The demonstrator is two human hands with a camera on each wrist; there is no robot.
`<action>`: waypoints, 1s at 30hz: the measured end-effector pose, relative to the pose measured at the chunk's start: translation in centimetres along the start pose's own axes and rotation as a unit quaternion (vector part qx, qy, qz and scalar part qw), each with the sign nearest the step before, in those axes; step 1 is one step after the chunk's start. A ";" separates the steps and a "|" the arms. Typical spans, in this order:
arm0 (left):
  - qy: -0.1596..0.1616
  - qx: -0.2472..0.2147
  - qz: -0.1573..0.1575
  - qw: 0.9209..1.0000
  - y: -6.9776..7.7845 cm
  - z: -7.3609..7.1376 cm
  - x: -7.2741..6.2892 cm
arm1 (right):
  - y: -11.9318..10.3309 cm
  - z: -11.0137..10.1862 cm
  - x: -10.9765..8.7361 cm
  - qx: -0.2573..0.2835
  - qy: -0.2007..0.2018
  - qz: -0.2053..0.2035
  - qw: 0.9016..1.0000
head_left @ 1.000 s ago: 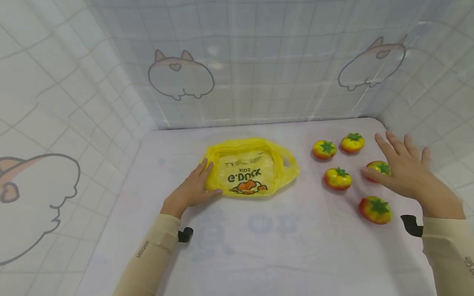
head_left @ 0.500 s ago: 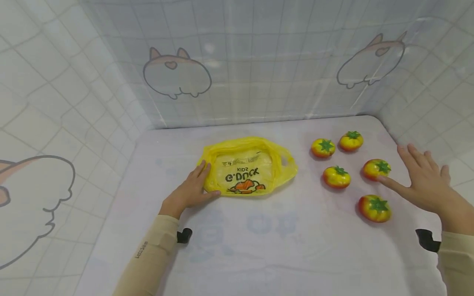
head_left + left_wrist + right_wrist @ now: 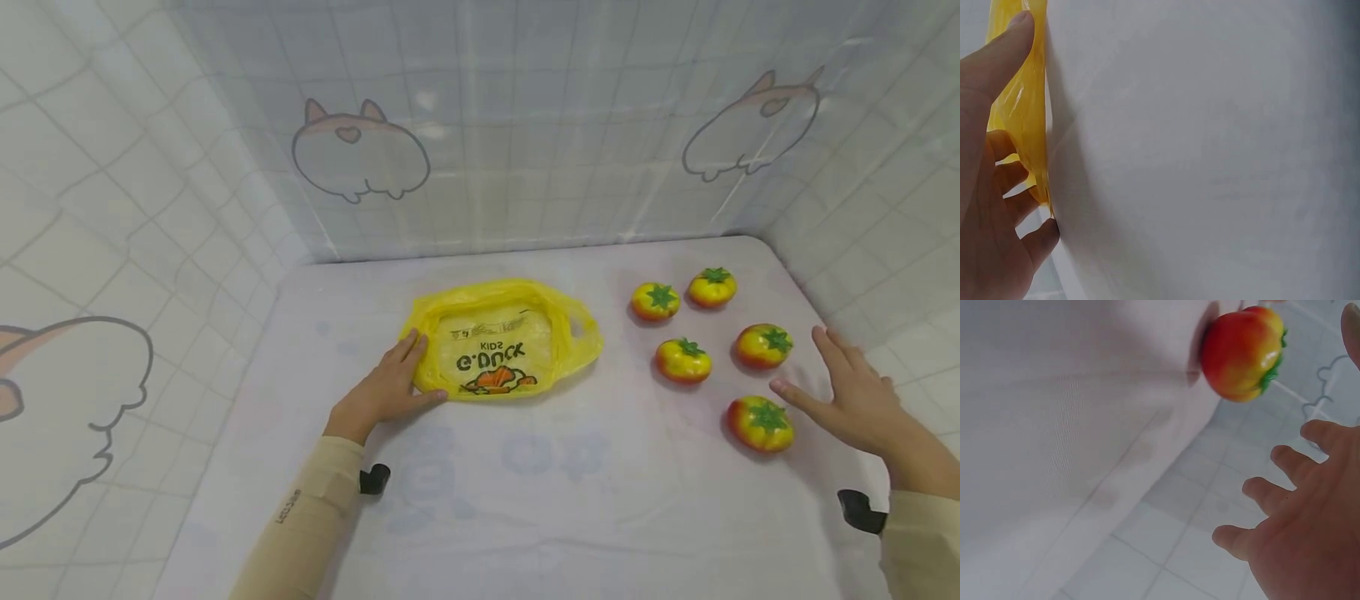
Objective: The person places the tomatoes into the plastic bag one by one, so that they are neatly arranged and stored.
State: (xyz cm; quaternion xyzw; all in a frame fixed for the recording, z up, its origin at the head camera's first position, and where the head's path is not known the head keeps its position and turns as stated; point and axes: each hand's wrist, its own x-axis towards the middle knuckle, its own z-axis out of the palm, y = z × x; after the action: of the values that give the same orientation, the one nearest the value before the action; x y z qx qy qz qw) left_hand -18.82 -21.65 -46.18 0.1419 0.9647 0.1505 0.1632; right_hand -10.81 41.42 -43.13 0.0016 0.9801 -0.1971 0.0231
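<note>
A yellow plastic bag (image 3: 491, 346) with black lettering and an orange print lies with its middle opened out, its loop handle to the right. My left hand (image 3: 386, 383) rests on the bag's left end, thumb near the front edge; the left wrist view shows the fingers spread along its side. To the right, my right hand (image 3: 858, 396) hovers with fingers extended and nothing in it. Nearest to it are a red-and-yellow toy tomato (image 3: 761, 424) with a green leafy top and another toy tomato (image 3: 762, 346) behind that. One tomato (image 3: 1241, 356) shows beyond the fingers in the right wrist view.
Three more toy tomatoes sit between the bag and the right hand: one toy tomato (image 3: 682, 361) in front, another tomato (image 3: 655, 301) behind it and a third tomato (image 3: 712, 287) at the back. A white cloth (image 3: 525, 517) covers the table. Grid-patterned curtains (image 3: 525, 167) enclose it.
My right hand has moved to the right and slightly towards me, off the toy tomato it overlapped earlier. The left hand, bag and tomatoes stay in place.
</note>
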 end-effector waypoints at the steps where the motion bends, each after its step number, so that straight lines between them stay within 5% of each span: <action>1: 0.000 0.000 -0.001 1.000 0.0 0.0 0.0 | 0.2 0.0 0.3 0.006 -0.004 0.000 1.000; 10: -0.007 -0.007 -0.004 1.000 -0.1 0.1 -0.1 | 1.9 0.4 2.7 0.060 -0.059 0.004 0.996; 30: -0.004 -0.003 -0.012 1.000 0.3 0.2 -0.2 | 2.5 1.4 5.6 0.063 -0.114 0.024 0.991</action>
State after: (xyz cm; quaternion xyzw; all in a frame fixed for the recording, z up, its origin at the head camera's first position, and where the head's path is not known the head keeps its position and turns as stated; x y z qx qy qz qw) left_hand -18.48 -21.40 -46.23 0.1304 0.9652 0.1507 0.1691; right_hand -16.34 43.18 -45.69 0.0038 0.9562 -0.2571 0.1397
